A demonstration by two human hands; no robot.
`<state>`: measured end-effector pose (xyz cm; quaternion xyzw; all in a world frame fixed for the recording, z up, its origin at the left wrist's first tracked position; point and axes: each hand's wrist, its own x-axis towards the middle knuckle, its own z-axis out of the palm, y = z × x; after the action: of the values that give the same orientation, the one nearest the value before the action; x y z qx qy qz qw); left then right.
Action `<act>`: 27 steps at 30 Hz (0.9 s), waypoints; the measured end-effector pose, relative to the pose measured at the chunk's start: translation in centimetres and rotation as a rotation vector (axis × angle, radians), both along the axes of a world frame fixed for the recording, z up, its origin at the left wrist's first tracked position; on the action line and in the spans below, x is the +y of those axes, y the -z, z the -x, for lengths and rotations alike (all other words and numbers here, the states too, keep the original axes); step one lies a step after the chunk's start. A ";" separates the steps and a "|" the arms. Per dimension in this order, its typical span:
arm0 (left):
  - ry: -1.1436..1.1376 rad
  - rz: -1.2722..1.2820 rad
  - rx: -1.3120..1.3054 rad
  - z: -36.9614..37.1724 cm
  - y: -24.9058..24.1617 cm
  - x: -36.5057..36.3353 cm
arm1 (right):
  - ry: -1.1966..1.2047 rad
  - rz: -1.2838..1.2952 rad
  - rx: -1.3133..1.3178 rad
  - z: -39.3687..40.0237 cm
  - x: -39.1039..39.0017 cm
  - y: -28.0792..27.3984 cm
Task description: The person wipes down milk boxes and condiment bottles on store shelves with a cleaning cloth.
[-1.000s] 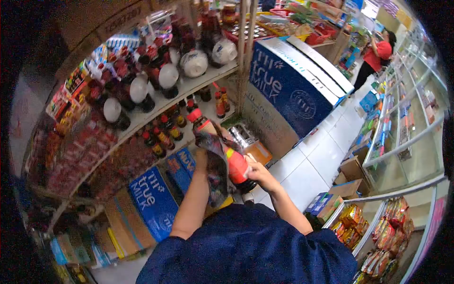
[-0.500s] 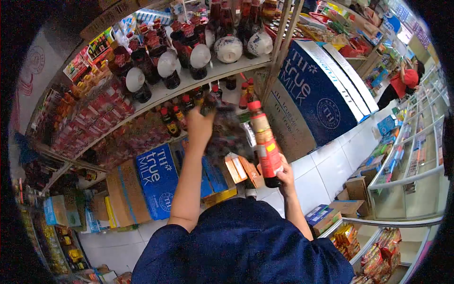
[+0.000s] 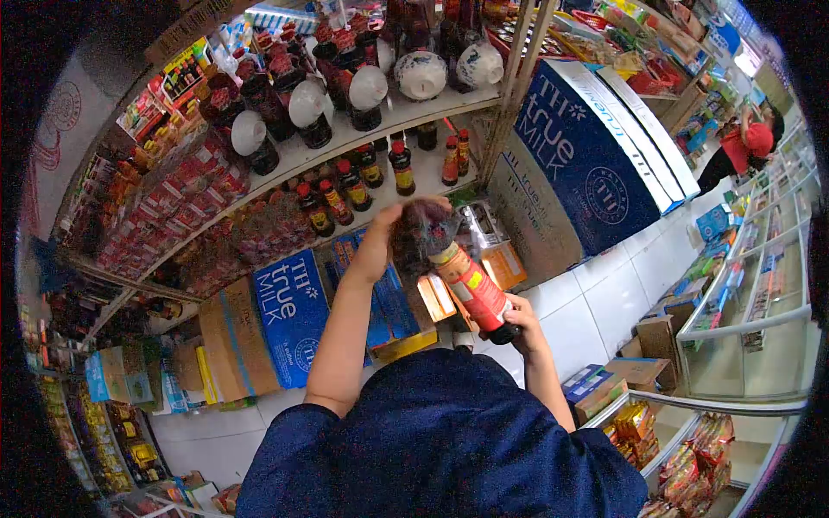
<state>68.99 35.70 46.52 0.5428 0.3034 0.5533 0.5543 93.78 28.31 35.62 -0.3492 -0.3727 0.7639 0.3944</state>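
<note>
We hold the red-labelled bottle (image 3: 480, 293) in the air in front of the torso, tilted, with its base toward the lower right of the view. The right hand (image 3: 525, 325) grips the base end, thumb and fingers closed around it. The left hand (image 3: 380, 240) curls around the dark crumpled material (image 3: 422, 231), which covers the neck end of the bottle; we cannot tell the exact placement of all its fingertips.

Beyond the hands, the lower shelf (image 3: 295, 168) bears small bottles (image 3: 402, 167) with red caps and yellow labels. Larger dark bottles (image 3: 275, 104) stand above them. A blue milk carton (image 3: 596, 155) sits to the right of the shelving. A person in a red top (image 3: 748, 148) is well apart from us — upper right of the view.
</note>
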 end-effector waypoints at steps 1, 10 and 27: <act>0.062 -0.105 0.080 0.0 -0.5 -0.3 | -0.001 0.005 0.004 0.1 0.1 -0.2; -0.421 -0.018 0.294 -2.0 -1.2 0.9 | 0.075 -0.262 -0.266 2.2 -0.2 -3.8; -0.323 -0.133 0.248 -5.2 3.8 0.3 | 0.334 -0.410 -0.338 5.5 1.6 -2.6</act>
<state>74.24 35.97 42.70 0.5864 0.4153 0.5828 0.3795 88.29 29.89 38.21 -0.4407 -0.5166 0.5289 0.5090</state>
